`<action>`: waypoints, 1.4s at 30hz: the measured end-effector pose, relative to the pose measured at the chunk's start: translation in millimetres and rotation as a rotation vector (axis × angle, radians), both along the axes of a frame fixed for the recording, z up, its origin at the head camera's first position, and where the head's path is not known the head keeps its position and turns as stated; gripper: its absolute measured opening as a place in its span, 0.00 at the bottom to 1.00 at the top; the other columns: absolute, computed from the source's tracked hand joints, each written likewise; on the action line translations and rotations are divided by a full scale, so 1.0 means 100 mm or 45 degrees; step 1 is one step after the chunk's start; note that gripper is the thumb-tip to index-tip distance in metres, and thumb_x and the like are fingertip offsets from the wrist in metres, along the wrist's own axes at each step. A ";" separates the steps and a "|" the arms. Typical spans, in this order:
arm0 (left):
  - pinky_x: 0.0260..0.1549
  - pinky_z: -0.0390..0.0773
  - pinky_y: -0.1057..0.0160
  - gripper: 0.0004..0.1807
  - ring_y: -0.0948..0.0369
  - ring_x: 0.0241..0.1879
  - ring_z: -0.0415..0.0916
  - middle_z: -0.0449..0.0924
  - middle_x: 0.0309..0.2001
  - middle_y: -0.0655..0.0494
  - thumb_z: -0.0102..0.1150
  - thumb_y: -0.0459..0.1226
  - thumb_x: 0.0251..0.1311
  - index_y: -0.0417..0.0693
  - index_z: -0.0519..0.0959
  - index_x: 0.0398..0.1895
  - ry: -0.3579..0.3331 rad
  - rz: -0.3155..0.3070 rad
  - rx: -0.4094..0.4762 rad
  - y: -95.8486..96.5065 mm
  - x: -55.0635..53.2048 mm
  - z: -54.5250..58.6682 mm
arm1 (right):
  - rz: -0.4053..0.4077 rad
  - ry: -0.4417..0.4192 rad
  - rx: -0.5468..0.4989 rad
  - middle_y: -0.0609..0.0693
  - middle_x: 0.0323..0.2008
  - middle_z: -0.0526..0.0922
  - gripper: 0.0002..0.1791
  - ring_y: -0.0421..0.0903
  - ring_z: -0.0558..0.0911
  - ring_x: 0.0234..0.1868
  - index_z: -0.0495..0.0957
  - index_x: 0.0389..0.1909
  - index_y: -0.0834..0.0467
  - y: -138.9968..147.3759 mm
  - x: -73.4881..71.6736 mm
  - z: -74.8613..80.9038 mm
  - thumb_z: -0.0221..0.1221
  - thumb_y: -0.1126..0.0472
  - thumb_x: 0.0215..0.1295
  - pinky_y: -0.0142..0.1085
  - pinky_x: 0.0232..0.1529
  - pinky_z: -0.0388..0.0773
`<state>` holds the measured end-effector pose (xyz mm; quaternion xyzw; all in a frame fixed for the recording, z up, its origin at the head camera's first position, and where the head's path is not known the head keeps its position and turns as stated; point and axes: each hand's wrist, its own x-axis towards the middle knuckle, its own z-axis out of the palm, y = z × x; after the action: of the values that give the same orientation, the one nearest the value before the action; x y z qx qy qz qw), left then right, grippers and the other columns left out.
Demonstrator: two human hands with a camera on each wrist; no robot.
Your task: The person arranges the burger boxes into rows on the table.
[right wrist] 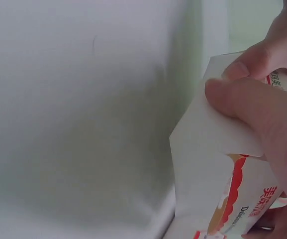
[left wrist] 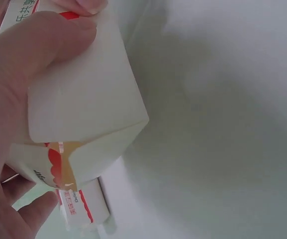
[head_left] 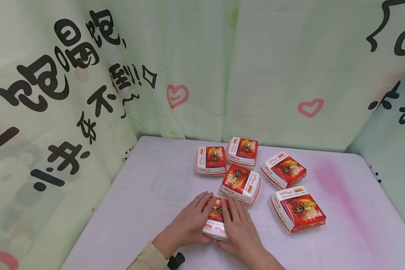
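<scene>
Both hands grip a red and white burger box point(head_left: 215, 226) near the front middle of the table in the head view. The left hand point(head_left: 190, 222) wraps its left side and the right hand point(head_left: 240, 229) its right side, fingers reaching over the top. Both wrist views show the thumbs against the box's white near wall. In the left wrist view a folded corner point(left wrist: 73, 159) of the box shows a strip of brown inner card. Just behind the held box sits another burger box point(head_left: 240, 183), close to the fingertips.
Two burger boxes, a left one point(head_left: 210, 161) and a right one point(head_left: 243, 151), stand at the back. Two more, a far one point(head_left: 283, 170) and a near one point(head_left: 298, 209), lie to the right. A printed curtain point(head_left: 202, 75) encloses the table point(head_left: 148, 187). A black object point(head_left: 176, 260) shows by the left sleeve.
</scene>
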<state>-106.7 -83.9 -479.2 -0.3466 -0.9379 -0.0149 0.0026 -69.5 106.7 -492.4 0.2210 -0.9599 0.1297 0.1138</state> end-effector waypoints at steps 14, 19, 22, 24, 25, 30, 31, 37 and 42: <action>0.73 0.60 0.50 0.63 0.51 0.79 0.44 0.47 0.80 0.50 0.71 0.62 0.45 0.45 0.49 0.78 -0.108 0.096 -0.025 -0.19 0.02 -0.11 | 0.042 -0.010 0.043 0.66 0.67 0.67 0.57 0.63 0.65 0.71 0.67 0.68 0.65 -0.28 -0.08 -0.06 0.78 0.43 0.38 0.54 0.70 0.66; 0.74 0.59 0.50 0.63 0.52 0.79 0.46 0.48 0.79 0.51 0.72 0.62 0.45 0.45 0.50 0.78 -0.151 0.113 -0.039 -0.23 0.01 -0.09 | 0.035 -0.079 0.050 0.64 0.69 0.65 0.58 0.63 0.64 0.72 0.65 0.70 0.63 -0.30 -0.09 -0.06 0.78 0.42 0.39 0.54 0.71 0.66; 0.75 0.58 0.52 0.63 0.52 0.78 0.47 0.50 0.79 0.50 0.72 0.63 0.45 0.45 0.51 0.78 -0.133 0.095 -0.060 -0.27 -0.01 -0.06 | 0.034 -0.117 0.053 0.64 0.71 0.63 0.58 0.62 0.62 0.73 0.63 0.71 0.63 -0.32 -0.09 -0.06 0.77 0.44 0.39 0.54 0.72 0.64; 0.75 0.57 0.53 0.63 0.52 0.78 0.47 0.50 0.79 0.50 0.72 0.63 0.45 0.45 0.50 0.78 -0.127 0.084 -0.071 -0.29 -0.03 -0.05 | 0.032 -0.161 0.054 0.63 0.72 0.61 0.59 0.62 0.60 0.74 0.61 0.72 0.62 -0.33 -0.09 -0.05 0.77 0.45 0.40 0.55 0.73 0.62; 0.75 0.57 0.54 0.63 0.52 0.78 0.47 0.49 0.79 0.50 0.72 0.63 0.45 0.45 0.50 0.79 -0.127 0.082 -0.074 -0.30 -0.03 -0.04 | 0.033 -0.178 0.053 0.63 0.73 0.60 0.59 0.61 0.59 0.75 0.60 0.73 0.62 -0.34 -0.09 -0.05 0.76 0.46 0.40 0.55 0.73 0.61; 0.75 0.58 0.55 0.63 0.52 0.78 0.47 0.50 0.79 0.51 0.73 0.62 0.45 0.46 0.50 0.79 -0.123 0.095 -0.062 -0.36 -0.05 -0.03 | 0.048 -0.230 0.057 0.61 0.76 0.56 0.59 0.60 0.56 0.76 0.58 0.74 0.61 -0.36 -0.11 -0.04 0.75 0.47 0.41 0.54 0.75 0.59; 0.74 0.59 0.55 0.63 0.52 0.78 0.47 0.51 0.79 0.50 0.73 0.61 0.45 0.46 0.51 0.78 -0.118 0.095 -0.053 -0.38 -0.05 -0.04 | 0.052 -0.231 0.057 0.61 0.76 0.56 0.59 0.60 0.56 0.77 0.57 0.75 0.61 -0.36 -0.11 -0.04 0.75 0.47 0.41 0.54 0.75 0.58; 0.72 0.64 0.55 0.61 0.52 0.77 0.49 0.53 0.78 0.50 0.75 0.59 0.45 0.46 0.53 0.78 -0.135 0.095 0.020 -0.48 -0.07 -0.07 | 0.067 -0.274 0.055 0.60 0.76 0.55 0.60 0.59 0.56 0.77 0.56 0.75 0.61 -0.40 -0.12 -0.05 0.75 0.45 0.44 0.54 0.75 0.57; 0.71 0.64 0.55 0.61 0.51 0.77 0.50 0.54 0.77 0.49 0.76 0.59 0.43 0.46 0.54 0.77 -0.133 0.101 0.054 -0.53 -0.07 -0.10 | 0.079 -0.286 0.060 0.60 0.77 0.54 0.60 0.59 0.55 0.77 0.54 0.76 0.61 -0.42 -0.14 -0.06 0.75 0.44 0.45 0.54 0.75 0.57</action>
<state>-114.0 -136.8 -489.5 -0.3079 -0.9492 -0.0528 -0.0382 -83.0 64.2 -498.8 0.2373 -0.9621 0.1346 -0.0036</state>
